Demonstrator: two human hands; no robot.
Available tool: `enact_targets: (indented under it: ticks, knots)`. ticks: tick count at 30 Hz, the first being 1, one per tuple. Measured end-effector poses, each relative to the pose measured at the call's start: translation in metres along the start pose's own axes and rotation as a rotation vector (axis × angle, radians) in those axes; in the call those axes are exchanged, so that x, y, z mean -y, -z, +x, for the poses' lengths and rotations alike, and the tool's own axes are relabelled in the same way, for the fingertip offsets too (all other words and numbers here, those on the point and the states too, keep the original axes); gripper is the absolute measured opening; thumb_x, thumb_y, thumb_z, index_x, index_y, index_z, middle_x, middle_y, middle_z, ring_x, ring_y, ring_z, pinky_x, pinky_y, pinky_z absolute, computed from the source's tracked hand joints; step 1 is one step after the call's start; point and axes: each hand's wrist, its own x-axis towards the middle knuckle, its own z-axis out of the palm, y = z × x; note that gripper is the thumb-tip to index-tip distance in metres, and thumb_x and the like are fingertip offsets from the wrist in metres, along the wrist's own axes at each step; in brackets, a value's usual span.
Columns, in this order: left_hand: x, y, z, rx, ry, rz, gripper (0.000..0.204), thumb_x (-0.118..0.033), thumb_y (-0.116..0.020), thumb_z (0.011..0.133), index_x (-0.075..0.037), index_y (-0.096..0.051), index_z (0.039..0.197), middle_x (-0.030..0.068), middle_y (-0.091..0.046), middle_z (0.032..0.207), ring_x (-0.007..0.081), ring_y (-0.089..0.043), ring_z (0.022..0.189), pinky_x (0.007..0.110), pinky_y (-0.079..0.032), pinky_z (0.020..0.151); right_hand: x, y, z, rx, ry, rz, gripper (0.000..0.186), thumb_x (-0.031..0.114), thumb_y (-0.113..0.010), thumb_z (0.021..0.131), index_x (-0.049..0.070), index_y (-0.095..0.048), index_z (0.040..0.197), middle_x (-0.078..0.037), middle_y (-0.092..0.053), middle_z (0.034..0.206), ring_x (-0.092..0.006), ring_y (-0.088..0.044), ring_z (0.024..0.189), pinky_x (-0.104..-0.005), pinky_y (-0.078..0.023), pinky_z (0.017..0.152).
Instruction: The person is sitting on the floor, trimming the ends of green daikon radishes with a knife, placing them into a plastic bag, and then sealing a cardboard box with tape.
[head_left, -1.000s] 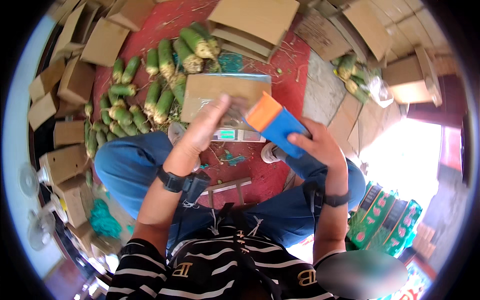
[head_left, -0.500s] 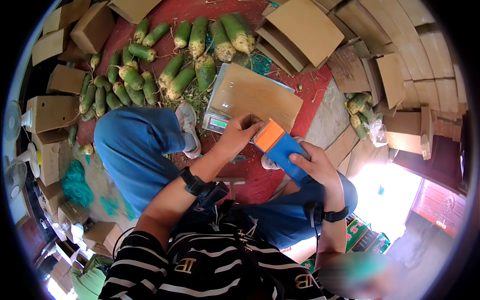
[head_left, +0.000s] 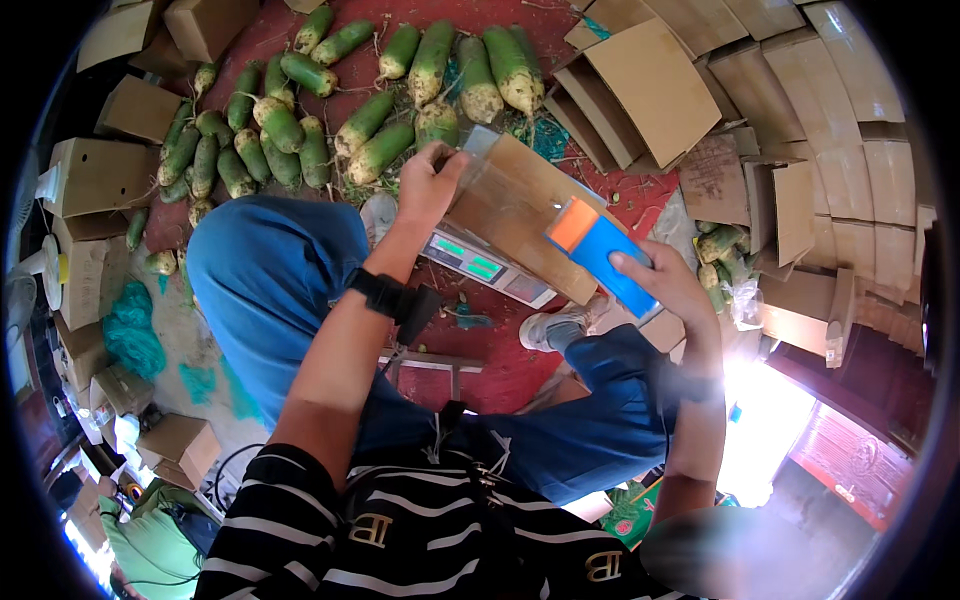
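My left hand is raised over the left side of the scale, pinching the end of a clear tape strip. The strip stretches rightward toward a blue-and-orange tape dispenser, gripped in my right hand with the thumb on its near face. Beneath the strip and dispenser lies a flat brown cardboard piece on a metal scale with green lit displays. Whether the tape touches the cardboard I cannot tell.
Several green-and-white radishes lie on red floor covering beyond my knees. Cardboard boxes are stacked around both sides and behind. A teal plastic bag is at left. A person in green is partly visible at lower left. Bright light falls at right.
My left hand has moved up and left from the dispenser, drawing out tape. My right hand with the dispenser has shifted right and slightly up. The whole view has also shifted.
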Motion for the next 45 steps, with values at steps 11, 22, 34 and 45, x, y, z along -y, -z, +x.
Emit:
enact_targets:
  ticks: [11,22,34,45]
  knots:
    - [0.085,-0.013,0.004,0.076,0.23,0.378,0.034,-0.032,-0.061,0.081,0.002,-0.06,0.088,0.0177,-0.062,0.079,0.0327,-0.061,0.076,0.041,-0.047,0.068,0.009,-0.019,0.06,0.079,-0.151,-0.093,0.046,0.041,-0.06,0.084,-0.002,-0.063,0.099,-0.01,-0.064,0.082,-0.0151,-0.061,0.076,-0.0289,-0.049,0.067]
    - [0.004,-0.051,-0.014,0.101,-0.081,0.804,0.053,-0.049,-0.051,0.085,0.003,-0.052,0.093,0.0221,-0.058,0.088,0.0395,-0.058,0.082,0.046,-0.048,0.07,-0.01,-0.013,0.075,0.175,0.011,0.007,0.05,0.047,-0.06,0.084,-0.001,-0.063,0.097,-0.003,-0.062,0.072,-0.0088,-0.058,0.062,-0.0223,-0.047,0.056]
    - [0.009,-0.059,-0.008,0.093,-0.013,0.975,0.06,-0.057,-0.043,0.086,0.002,-0.051,0.086,0.0239,-0.061,0.079,0.0395,-0.06,0.075,0.047,-0.048,0.066,-0.028,0.016,0.051,0.217,-0.035,-0.155,0.054,0.051,-0.059,0.081,0.0,-0.062,0.095,-0.009,-0.063,0.078,-0.0167,-0.06,0.073,-0.0294,-0.047,0.064]
    - [0.004,-0.075,-0.012,-0.147,-0.448,1.24,0.063,-0.05,-0.042,0.088,0.004,-0.045,0.121,0.0251,-0.052,0.116,0.0381,-0.046,0.114,0.051,-0.034,0.094,-0.12,0.039,-0.002,0.037,-0.098,-0.193,0.058,0.053,-0.059,0.079,-0.004,-0.061,0.087,-0.016,-0.061,0.074,-0.0232,-0.059,0.07,-0.0324,-0.046,0.064]
